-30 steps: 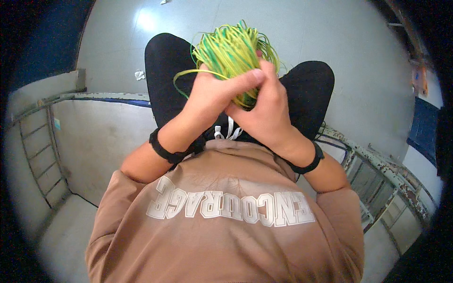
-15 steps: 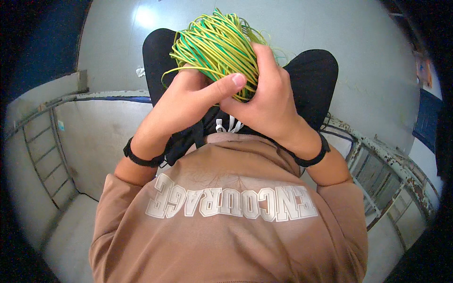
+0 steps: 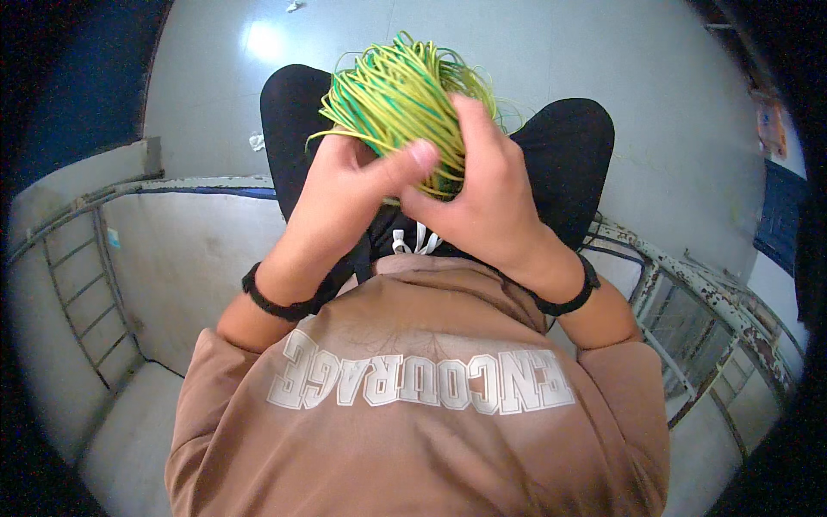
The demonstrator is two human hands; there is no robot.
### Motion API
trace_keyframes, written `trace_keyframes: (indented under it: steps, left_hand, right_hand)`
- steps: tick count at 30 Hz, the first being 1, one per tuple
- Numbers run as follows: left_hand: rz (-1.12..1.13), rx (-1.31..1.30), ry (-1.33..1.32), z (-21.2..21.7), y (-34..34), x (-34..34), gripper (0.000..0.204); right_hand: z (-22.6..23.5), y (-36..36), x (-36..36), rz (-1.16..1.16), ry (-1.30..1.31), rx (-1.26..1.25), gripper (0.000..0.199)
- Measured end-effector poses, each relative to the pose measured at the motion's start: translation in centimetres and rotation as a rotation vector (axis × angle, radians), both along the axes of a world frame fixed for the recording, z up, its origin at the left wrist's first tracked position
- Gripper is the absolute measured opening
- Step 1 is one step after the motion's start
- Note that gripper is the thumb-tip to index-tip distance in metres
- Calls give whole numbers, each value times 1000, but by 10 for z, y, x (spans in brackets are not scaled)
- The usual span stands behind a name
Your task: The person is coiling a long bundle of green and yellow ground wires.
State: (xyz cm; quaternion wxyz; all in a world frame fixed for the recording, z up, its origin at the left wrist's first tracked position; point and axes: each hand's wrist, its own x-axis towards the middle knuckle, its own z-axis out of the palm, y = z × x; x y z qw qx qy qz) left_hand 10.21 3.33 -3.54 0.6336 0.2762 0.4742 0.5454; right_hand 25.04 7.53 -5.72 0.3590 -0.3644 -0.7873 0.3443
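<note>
A thick coil of yellow-green electrical wire [image 3: 392, 95] is held up between my two hands, above my lap. My left hand [image 3: 349, 177] grips its near left side, with the thumb laid across the front of the strands; the other fingers are hidden under the coil. My right hand [image 3: 491, 172] clasps the right side, its index finger along the strands and its thumb at the lower end. One loose loop of wire sticks out at the left, by my left hand. Thin stray strands show at the right of the coil.
My knees in black trousers [image 3: 573, 146] are spread on both sides. Around me run a worn metal bed frame [image 3: 706, 293] and a ladder [image 3: 86, 297] at the left. Bits of white paper [image 3: 257, 141] lie on the grey floor [image 3: 663, 95] beyond.
The coil and both hands sit slightly lower in the picture, and the coil is tilted a little differently. My left thumb has shifted slightly and is blurred. Both hands still hold the coil.
</note>
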Motion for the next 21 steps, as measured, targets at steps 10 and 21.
trace_keyframes:
  steps: [10, 21]
  left_hand:
    - [124, 36, -653, -32, 10, -4, 45]
    - [-6, 259, -841, -6, 19, -33, 48]
  right_hand:
    - [16, 7, -11, -5, -340, 415, 63]
    - [-33, 35, 34, 59, 123, -144, 79]
